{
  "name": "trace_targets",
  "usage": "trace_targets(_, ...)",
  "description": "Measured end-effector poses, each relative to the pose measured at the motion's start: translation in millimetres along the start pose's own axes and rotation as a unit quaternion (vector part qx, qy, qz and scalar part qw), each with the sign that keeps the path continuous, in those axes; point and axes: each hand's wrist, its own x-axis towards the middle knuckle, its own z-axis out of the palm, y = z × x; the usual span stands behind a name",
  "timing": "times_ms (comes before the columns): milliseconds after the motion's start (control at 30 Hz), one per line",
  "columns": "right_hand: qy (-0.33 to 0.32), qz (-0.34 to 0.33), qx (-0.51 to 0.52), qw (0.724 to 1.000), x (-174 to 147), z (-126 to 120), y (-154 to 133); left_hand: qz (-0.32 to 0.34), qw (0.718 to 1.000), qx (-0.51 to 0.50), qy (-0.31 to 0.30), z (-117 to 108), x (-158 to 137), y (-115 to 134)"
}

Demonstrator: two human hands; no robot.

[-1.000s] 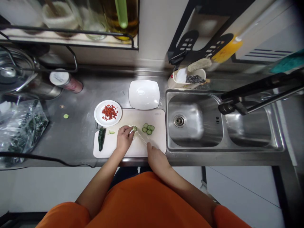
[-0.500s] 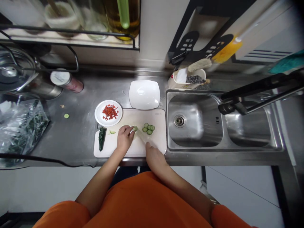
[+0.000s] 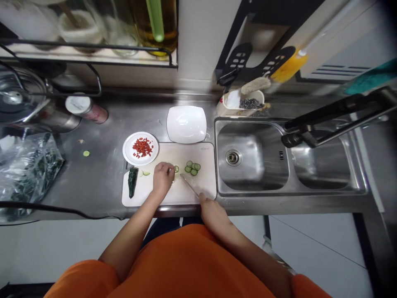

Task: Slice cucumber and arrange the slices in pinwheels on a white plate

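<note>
My left hand (image 3: 163,178) is over the middle of the white cutting board (image 3: 155,198), its fingers pinched at the edge of a cucumber slice (image 3: 176,169). My right hand (image 3: 213,211) grips a knife (image 3: 190,186) by its handle at the board's front edge. The blade points up and left, its tip just below the slice, on or close above the board. Several overlapping cucumber slices (image 3: 192,167) lie right of the blade. On the board's left side is a dark green cucumber piece (image 3: 132,182), with pale green scraps (image 3: 145,173) beside it.
A white plate of chopped red pieces (image 3: 125,154) overlaps the board's back left corner. Behind the board stands a white square dish (image 3: 186,124). A double steel sink (image 3: 254,194) with a dark faucet (image 3: 294,138) is at right; a plastic bag of greens (image 3: 34,169) lies left.
The knife has moved right and toward me with my right hand, away from my left fingers. My left hand stays nearly in place by the slice. The whole view has shifted slightly.
</note>
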Motion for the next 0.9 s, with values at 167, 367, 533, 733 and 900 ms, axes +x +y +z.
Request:
trace_targets(167,0.007,0.002,0.000,1.000,1,4,1,0.037,0.998,0.023,-0.035,-5,8,4)
trace_targets(367,0.000,0.000,-0.001,1.000,0,1,2,0.047,0.992,0.112,0.029,-24,30,-1)
trace_targets(533,0.006,-0.004,-0.002,1.000,0,2,3,0.069,0.983,0.151,0.078,-25,43,2)
trace_targets(733,0.006,-0.003,-0.011,1.000,1,4,4,0.162,0.981,0.027,-0.100,4,49,21)
trace_targets(900,0.007,-0.001,-0.012,1.000,3,4,4,0.218,0.953,0.020,-0.210,18,55,28)
